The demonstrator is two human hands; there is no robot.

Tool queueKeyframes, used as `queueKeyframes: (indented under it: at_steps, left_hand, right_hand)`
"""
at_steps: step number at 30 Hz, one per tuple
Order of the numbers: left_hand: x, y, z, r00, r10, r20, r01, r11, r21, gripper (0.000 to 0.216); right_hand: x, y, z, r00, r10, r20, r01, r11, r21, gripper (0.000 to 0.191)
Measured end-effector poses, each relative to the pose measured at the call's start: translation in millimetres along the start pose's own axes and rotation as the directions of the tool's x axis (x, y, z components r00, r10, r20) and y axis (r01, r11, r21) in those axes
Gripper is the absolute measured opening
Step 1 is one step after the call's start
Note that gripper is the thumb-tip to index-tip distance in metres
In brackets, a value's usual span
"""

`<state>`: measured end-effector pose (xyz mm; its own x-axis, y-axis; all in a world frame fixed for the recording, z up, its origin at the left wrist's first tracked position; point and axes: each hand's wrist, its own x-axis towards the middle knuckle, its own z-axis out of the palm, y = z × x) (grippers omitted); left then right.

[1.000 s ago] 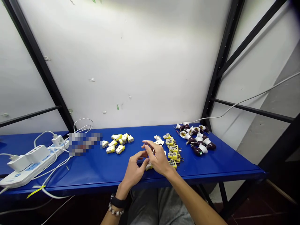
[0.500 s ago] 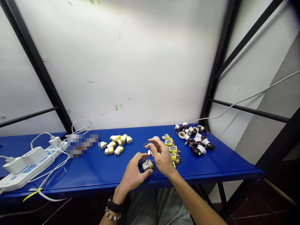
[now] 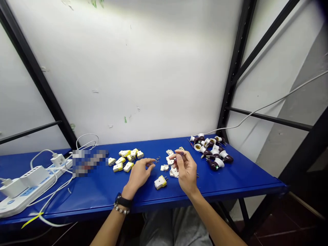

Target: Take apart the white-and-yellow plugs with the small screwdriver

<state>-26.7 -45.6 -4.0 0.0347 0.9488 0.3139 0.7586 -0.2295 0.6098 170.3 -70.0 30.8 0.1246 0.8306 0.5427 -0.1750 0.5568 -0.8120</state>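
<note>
My left hand (image 3: 140, 175) is at a small pile of dark screws (image 3: 158, 159), its thumb and forefinger apart and the fingertips at the pile's left edge. My right hand (image 3: 188, 172) is raised over the table with its fingers closed around a small screwdriver (image 3: 182, 153), mostly hidden by the fingers. Between the hands a white and yellow plug (image 3: 160, 182) lies on the blue table, its prongs pointing right. Loose white plug covers (image 3: 164, 167) lie beside my right hand, which hides most of the yellow plug halves behind it.
A group of white and yellow plugs (image 3: 123, 160) lies left of centre. Brown and white lamp holders (image 3: 215, 153) are heaped at the right rear. On the left sits a white power strip (image 3: 30, 188) with adapters and cables. Black shelf posts (image 3: 232, 78) frame the blue table (image 3: 102, 191).
My left hand has let go of the plug and moved up and left to the screws. My right hand has lifted the screwdriver off the plug and shifted right.
</note>
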Motion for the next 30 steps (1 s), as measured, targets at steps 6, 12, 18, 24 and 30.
queueKeyframes:
  at_steps: [6,12,18,24,30]
  left_hand:
    - [13.3,-8.9,-7.4,0.998,-0.007,0.062,0.008,1.0,-0.01,0.037]
    - [-38.4,12.0,-5.6,0.988,0.015,0.153,-0.012,1.0,-0.024,0.044]
    - [-54.5,21.5,-6.6,0.964,0.085,0.253,-0.076,0.996,-0.045,0.03]
    - [-40.8,12.3,-21.9,0.959,0.098,0.267,-0.012,0.952,-0.307,0.03]
    - [-9.4,19.6,4.8,0.994,0.09,0.063,-0.075,0.974,-0.214,0.034]
  right_hand:
    - [-6.3,1.8,-18.7,0.982,0.05,0.183,-0.007,0.974,-0.227,0.023]
    - [-18.1,-7.3,-29.9,0.84,0.276,0.467,0.108,0.758,-0.644,0.019]
    - [-39.8,7.3,-24.7,0.736,0.452,0.504,0.244,0.517,-0.82,0.045]
    - [-39.3,7.9,-24.8,0.742,0.436,0.509,0.233,0.544,-0.806,0.029]
    - [5.4,-5.7,-51.1,0.946,0.193,0.262,0.106,0.58,-0.807,0.028]
